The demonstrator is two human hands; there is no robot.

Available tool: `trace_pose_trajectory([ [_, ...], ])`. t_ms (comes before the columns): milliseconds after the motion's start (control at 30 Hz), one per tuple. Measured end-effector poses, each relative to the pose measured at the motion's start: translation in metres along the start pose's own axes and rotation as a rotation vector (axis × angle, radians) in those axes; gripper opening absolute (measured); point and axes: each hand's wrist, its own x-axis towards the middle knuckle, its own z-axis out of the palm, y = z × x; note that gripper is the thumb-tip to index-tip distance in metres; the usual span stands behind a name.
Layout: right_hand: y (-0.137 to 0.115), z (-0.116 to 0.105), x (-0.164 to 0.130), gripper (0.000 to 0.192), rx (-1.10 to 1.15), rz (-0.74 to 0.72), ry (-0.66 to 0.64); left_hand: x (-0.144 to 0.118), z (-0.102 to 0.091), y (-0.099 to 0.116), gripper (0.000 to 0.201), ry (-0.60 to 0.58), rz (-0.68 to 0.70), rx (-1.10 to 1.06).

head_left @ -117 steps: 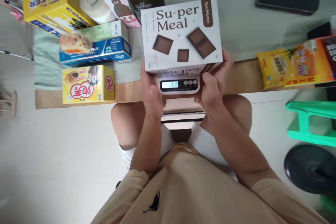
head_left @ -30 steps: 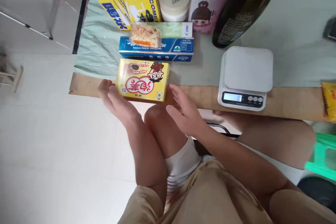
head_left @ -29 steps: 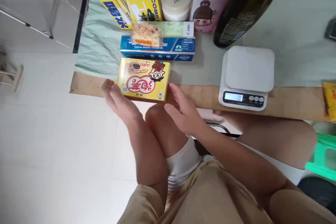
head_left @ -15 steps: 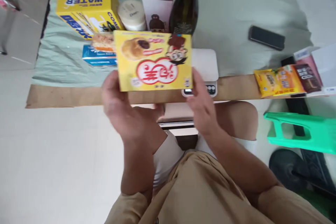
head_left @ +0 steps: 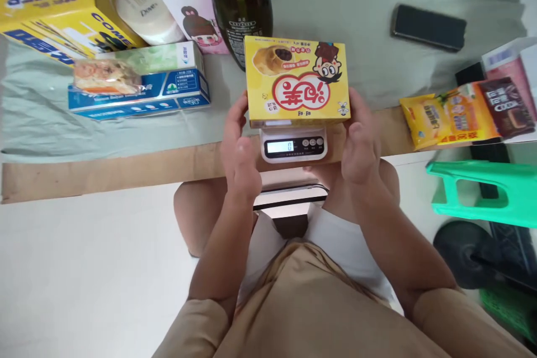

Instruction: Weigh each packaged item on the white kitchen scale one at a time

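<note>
Gripping the yellow snack box (head_left: pixel 297 81) by its short ends, the left hand (head_left: pixel 240 148) and right hand (head_left: pixel 359 142) hold it flat right over the white kitchen scale (head_left: pixel 293 145) at the table (head_left: pixel 104 165) edge; its display reads 0. A dark bottle (head_left: pixel 241 3) stands just behind.

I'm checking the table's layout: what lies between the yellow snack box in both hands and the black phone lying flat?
In the head view, only bare pale green cloth lies between the yellow snack box and the black phone.
</note>
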Motion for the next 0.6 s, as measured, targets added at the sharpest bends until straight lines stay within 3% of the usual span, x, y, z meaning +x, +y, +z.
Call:
trace_pose_trajectory([
  [267, 0.01, -0.003, 0.01, 0.053, 0.089, -0.064, 0.016, -0.002, -0.012, -0.016, 0.062, 0.015, -0.095, 0.104],
  [433, 0.028, -0.019, 0.015, 0.048, -0.028, -0.163, 0.341, 0.001, -0.024, -0.016, 0.05, 0.29, -0.121, 0.126],
  [533, 0.032, -0.021, 0.019, 0.044, -0.002, -0.193, 0.394, 0.006, -0.028, -0.012, 0.037, 0.404, -0.152, 0.128],
  [600, 0.029, -0.019, 0.02, 0.043, 0.002, -0.205, 0.394, 0.009, -0.03, -0.009, 0.04, 0.429, -0.195, 0.126],
])
